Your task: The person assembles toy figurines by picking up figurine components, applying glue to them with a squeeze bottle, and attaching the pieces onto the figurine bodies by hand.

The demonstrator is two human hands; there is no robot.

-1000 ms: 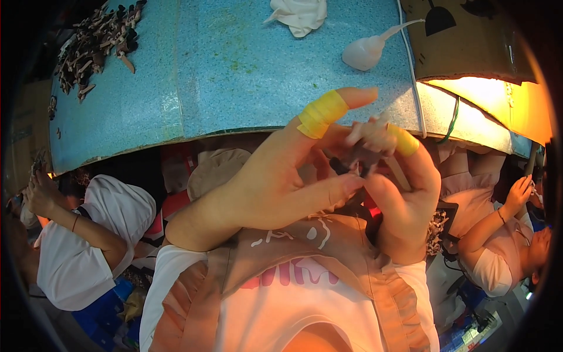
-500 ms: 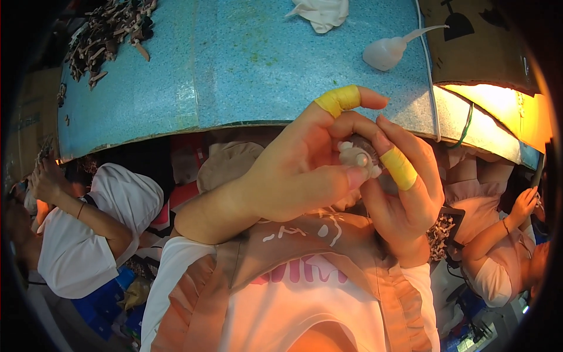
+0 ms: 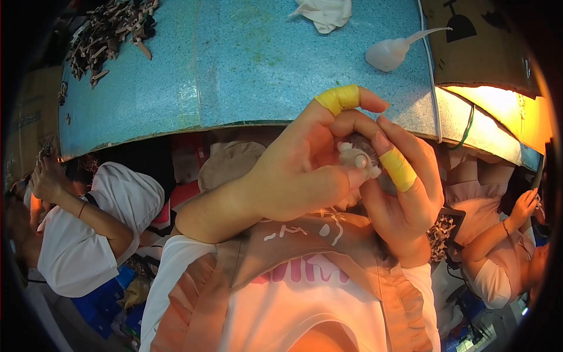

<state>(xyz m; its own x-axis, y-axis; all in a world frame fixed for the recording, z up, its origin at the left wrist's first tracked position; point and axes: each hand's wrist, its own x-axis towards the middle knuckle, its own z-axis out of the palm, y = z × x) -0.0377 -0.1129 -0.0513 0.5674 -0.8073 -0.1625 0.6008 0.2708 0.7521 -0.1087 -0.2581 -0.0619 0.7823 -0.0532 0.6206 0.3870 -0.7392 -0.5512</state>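
Note:
Just in front of the table edge, my two hands meet around a small pale piece with rounded knobs and a greyish, partly see-through side (image 3: 358, 157). It looks like a little moulded figure, though its exact kind is unclear. My left hand (image 3: 305, 158) pinches it with the thumb against its near side, and yellow tape wraps the index finger, which points away from the piece. From the other side, the curled fingers of my right hand (image 3: 404, 182) close on it; one of them has yellow tape too. My fingers hide much of the piece.
On the blue table (image 3: 234, 70) lie a heap of small brown and pinkish parts (image 3: 108, 41), a white cloth (image 3: 325, 13) and a white squeeze bottle with a thin spout (image 3: 387, 54). Cardboard (image 3: 478, 50) stands at the right. Co-workers sit at both sides, one in a white top (image 3: 88, 234).
Both hands keep the same hold on the small piece. The view has shifted very slightly; nothing else has visibly moved.

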